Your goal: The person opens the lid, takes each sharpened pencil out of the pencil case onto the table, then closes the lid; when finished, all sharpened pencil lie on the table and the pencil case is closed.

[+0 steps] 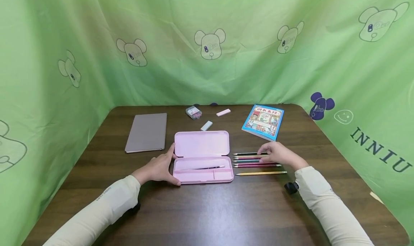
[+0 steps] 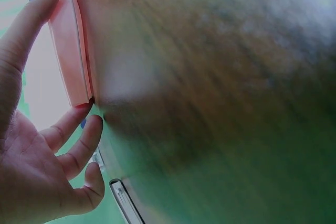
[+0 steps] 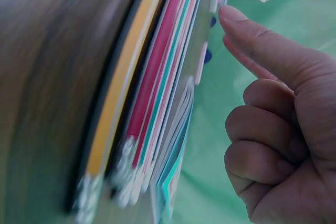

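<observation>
Head view – "INNIU" on cloth (image 1: 381,150), hands (image 1: 158,168) idle

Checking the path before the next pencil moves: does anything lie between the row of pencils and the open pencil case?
Nothing visible does. The pencils lie just right of the pencil case, with bare table between them; the right hand rests over the row.
</observation>
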Motion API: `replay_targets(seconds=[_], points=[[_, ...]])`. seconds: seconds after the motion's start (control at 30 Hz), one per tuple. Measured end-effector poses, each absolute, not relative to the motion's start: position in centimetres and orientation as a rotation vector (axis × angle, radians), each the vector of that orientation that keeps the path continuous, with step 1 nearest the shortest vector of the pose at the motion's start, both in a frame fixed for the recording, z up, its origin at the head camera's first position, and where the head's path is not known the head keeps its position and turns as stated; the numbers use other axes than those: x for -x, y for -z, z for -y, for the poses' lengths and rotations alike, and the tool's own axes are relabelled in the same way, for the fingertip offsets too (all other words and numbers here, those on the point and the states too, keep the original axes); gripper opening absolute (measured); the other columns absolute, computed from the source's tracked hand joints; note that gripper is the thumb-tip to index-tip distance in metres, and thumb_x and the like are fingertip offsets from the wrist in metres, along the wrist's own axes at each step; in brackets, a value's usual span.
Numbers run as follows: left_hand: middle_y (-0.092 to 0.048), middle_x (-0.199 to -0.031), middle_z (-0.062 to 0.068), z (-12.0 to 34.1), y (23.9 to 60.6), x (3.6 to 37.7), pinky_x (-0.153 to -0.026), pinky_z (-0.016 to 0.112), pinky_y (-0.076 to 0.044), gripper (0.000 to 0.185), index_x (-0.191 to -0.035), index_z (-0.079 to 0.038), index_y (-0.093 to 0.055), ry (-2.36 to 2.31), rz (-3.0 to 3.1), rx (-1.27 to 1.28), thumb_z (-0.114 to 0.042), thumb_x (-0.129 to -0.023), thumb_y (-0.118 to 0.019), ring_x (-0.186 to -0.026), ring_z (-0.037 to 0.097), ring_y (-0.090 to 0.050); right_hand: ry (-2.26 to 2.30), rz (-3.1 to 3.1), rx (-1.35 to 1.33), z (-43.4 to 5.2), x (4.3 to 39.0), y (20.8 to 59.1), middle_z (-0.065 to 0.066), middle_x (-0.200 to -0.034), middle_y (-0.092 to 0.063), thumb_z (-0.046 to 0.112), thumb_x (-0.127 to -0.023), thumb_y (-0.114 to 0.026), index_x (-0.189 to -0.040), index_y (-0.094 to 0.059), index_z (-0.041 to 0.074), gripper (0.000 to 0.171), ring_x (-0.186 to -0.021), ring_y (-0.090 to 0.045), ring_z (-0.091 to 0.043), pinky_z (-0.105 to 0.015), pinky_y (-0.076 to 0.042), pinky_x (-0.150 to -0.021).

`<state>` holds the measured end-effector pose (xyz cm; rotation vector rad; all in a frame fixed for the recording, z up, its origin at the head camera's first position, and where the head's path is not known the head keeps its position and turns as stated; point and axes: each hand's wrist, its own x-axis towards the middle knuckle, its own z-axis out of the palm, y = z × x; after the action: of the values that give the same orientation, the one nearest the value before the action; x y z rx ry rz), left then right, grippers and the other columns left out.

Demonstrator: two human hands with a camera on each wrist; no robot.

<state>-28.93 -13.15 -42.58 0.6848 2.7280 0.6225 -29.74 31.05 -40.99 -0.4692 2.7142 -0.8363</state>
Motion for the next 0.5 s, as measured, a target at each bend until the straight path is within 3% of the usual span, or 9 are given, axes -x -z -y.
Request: replay_targets(seconds=[0.27, 0.5], points=[[-0.053, -0.128, 0.002, 13.1, 42.8, 28.9, -0.092, 0.057, -0.035, 0.141, -0.147, 0.002, 0.001, -0.615, -2.741, -0.685, -0.063, -0.051, -0.080, -0.119, 0.026, -0.048, 0.834, -2.722, 0.609, -28.0, 30.4, 40.9, 0.007, -0.054, -0.036, 0.020, -0.075, -0.077, -0.091, -0.070, 0.009, 0.021, -0.049, -0.031, -0.006, -0.022, -0.028, -0.047], [-0.053, -0.128, 0.002, 13.1, 42.8, 29.0, -0.092, 0.057, -0.035, 0.141, -0.147, 0.001, 0.002, -0.610, -2.742, -0.690, -0.063, -0.051, -0.080, -0.119, 0.026, -0.048, 0.824, -2.694, 0.672, -25.4, 31.1, 40.9, 0.006, -0.069, -0.057, 0.022, -0.075, -0.077, -0.090, -0.070, 0.011, 0.020, -0.058, -0.037, -0.009, -0.023, -0.033, -0.055]])
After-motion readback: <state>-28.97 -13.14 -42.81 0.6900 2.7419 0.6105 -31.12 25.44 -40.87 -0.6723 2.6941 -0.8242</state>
